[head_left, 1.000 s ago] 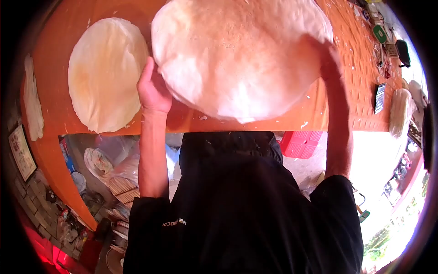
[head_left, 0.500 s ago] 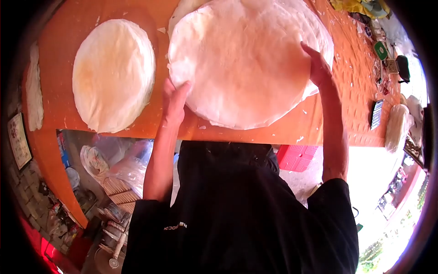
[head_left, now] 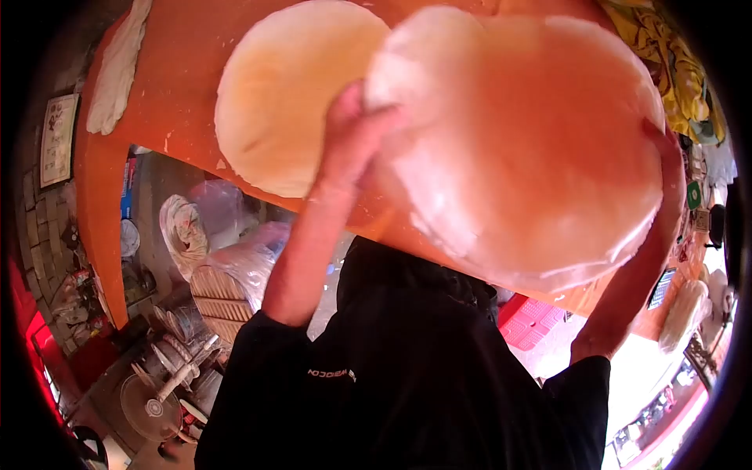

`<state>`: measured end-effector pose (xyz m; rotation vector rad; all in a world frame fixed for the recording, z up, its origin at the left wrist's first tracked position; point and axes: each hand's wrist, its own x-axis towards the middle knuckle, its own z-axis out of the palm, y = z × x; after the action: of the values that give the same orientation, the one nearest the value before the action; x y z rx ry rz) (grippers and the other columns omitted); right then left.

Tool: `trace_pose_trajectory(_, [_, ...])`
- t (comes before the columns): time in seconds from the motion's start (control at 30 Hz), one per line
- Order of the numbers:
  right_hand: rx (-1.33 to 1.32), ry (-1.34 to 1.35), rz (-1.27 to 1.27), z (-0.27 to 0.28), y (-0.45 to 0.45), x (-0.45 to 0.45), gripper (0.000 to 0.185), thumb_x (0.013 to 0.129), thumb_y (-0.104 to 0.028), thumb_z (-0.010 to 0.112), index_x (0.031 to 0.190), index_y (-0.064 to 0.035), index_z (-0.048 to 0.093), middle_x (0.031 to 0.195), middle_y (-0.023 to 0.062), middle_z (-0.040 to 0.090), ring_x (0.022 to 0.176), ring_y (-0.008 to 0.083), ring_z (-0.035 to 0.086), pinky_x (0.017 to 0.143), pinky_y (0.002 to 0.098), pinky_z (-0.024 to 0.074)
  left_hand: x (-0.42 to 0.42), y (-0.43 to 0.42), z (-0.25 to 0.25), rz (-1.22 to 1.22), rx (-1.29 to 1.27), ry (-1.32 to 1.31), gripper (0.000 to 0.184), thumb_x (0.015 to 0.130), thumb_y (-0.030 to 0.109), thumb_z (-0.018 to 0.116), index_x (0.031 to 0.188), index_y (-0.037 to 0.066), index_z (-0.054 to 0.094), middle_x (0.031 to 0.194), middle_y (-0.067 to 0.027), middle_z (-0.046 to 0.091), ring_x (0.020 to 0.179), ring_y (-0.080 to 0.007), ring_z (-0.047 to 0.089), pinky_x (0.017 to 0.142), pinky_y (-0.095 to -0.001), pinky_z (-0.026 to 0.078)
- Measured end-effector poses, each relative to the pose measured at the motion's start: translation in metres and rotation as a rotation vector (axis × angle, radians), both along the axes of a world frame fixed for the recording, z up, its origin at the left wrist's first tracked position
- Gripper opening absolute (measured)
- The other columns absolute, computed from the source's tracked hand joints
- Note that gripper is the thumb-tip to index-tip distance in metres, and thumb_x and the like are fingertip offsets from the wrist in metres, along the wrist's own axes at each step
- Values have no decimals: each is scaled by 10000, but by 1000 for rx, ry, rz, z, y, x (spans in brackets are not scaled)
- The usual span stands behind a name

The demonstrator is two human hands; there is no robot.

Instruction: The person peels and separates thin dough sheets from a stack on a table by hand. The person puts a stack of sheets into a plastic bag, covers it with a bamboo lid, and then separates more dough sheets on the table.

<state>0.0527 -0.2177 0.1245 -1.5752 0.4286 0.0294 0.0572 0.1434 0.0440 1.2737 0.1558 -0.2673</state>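
Observation:
A large pale round sheet (head_left: 533, 149), like thin flatbread or dough, is held up between my hands above the orange table (head_left: 176, 86). My left hand (head_left: 356, 141) grips its left edge, thumb on the top face and fingers partly behind. On the right edge, my right hand (head_left: 662, 145) is closed round the rim, mostly hidden behind the sheet. Left of it a second pale round sheet (head_left: 274, 102) lies flat on the table. The held sheet is smeared by motion and covers what is under it.
A long pale strip (head_left: 117, 70) lies along the table's left end. Yellow cloth (head_left: 681, 70) is at the back right, with a calculator (head_left: 662, 288) and a bagged bundle (head_left: 685, 313) below it. Under the table are a pink crate (head_left: 533, 319) and plastic bags (head_left: 251, 254).
Both hands have moved right with the large sheet, which now looks lifted and tilted. The view has turned, so the table and the other round sheet appear shifted and slanted.

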Motion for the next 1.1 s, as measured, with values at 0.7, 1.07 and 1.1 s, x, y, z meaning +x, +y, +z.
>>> trace_pose_trajectory(0.7, [-346,-52,207,-149,239,78,540,787,-351,699,1151,26,570,1065,121,622,953,205,595,798,312,478,19,318,-72,492,39,172,490,907,266,545,1283,-32,448,1262,-145,522,1144,-261,516,971,-394,417])
trace_pose_trajectory(1.07, [-311,-452,197,-214,256,101,509,854,-399,590,1199,-32,521,984,99,631,863,237,607,772,338,494,-19,249,-69,500,-57,150,666,920,517,363,1312,-18,429,1281,-178,513,1147,-307,523,989,-419,412])
trace_pose_trajectory(1.1, [-507,-298,173,-206,257,106,489,871,-379,572,1199,-21,519,970,101,626,838,235,604,753,334,498,-21,245,-73,487,-54,146,666,920,517,363,1312,-18,429,1281,-178,513,1147,-307,523,989,-419,412])
